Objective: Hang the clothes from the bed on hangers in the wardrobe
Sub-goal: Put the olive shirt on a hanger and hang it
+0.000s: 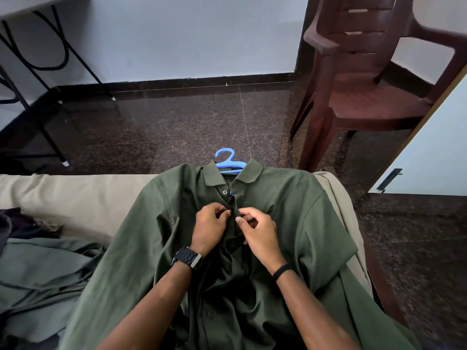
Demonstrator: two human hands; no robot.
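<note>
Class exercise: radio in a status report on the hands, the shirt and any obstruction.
Left hand and right hand both grip the green shirt placket. Shirt on blue hanger, lying on bed. Nothing obstructing.

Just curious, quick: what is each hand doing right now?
Left hand: pinching the green shirt placket.
Right hand: pinching the same placket, opposite side.

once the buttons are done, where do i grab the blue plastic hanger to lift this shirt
Grip the blue plastic hanger by its hook, coming from the far side, above the collar. The hook is the only part sticking out of the green shirt; its arms sit hidden inside the shoulders.
</note>
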